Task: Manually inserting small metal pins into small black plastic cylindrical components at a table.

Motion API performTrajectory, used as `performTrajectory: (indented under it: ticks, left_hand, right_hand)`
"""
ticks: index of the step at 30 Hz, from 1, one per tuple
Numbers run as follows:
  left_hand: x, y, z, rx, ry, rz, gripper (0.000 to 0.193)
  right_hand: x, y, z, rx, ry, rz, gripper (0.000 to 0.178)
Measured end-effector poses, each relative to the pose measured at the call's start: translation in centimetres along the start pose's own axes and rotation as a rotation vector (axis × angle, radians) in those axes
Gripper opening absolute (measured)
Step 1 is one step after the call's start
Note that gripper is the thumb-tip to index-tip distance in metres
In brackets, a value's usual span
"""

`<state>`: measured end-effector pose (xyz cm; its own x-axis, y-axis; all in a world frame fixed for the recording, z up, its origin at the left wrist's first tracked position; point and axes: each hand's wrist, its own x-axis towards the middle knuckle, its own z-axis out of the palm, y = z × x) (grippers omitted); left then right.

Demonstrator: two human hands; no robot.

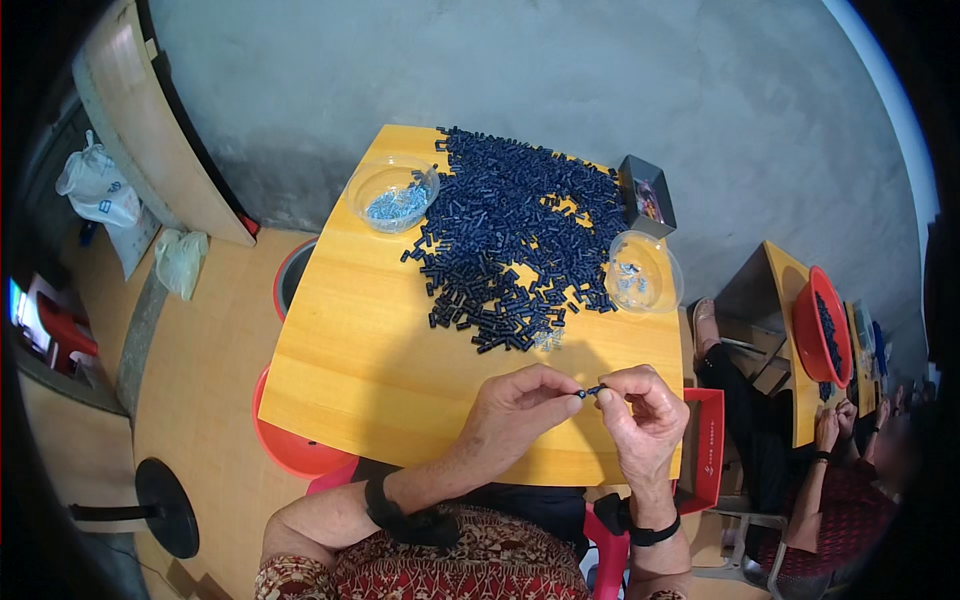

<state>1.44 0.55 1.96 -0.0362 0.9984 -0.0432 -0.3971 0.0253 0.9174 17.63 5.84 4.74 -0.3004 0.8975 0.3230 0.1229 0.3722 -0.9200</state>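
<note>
Both pinching one small dark piece (592, 391) between them above the near table edge (400, 440), left hand (515, 405) and right hand (640, 410); likely dropped if fingertips slip, lost among the dark pile (510, 250) beyond.

A small assembly workshop: a bare grey concrete wall (560, 90) backs a yellow wooden desk (350, 360) heaped with identical small dark blue parts (510, 240), flanked by two clear bowls (393, 192) of tiny metal pieces. To the right, a second person (850, 480) sits at a similar desk (785, 300) bearing a red tub (815, 330) of the same parts
</note>
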Motion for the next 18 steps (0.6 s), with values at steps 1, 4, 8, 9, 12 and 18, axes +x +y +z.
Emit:
performTrajectory:
  ticks: [1, 4, 8, 9, 12, 18]
  left_hand:
    - [-0.1, 0.0, 0.0, -0.025, -0.001, -0.013, 0.013]
    - [0.0, -0.2, 0.0, -0.048, -0.006, -0.014, 0.013]
    - [0.1, -0.3, -0.1, 0.029, 0.004, 0.015, 0.012]
    - [0.0, -0.4, -0.1, 0.029, 0.005, 0.013, 0.012]
    - [0.0, -0.6, -0.2, 0.037, 0.024, 0.036, 0.014]
    - [-0.2, -1.5, -0.3, 0.046, 0.022, 0.07, 0.015]
  right_hand:
    - [0.0, -0.1, 0.1, 0.0, -0.001, 0.0, 0.009]
    - [0.2, -0.4, 0.2, -0.037, -0.026, -0.069, 0.011]
    - [0.7, -1.0, 0.2, -0.218, -0.048, -0.205, 0.012]
    - [0.7, -1.2, 0.3, -0.279, -0.054, -0.249, 0.013]
    - [0.9, -1.2, 0.1, -0.375, -0.104, -0.352, 0.013]
    - [0.1, -0.4, 0.6, -0.37, -0.049, -0.331, 0.014]
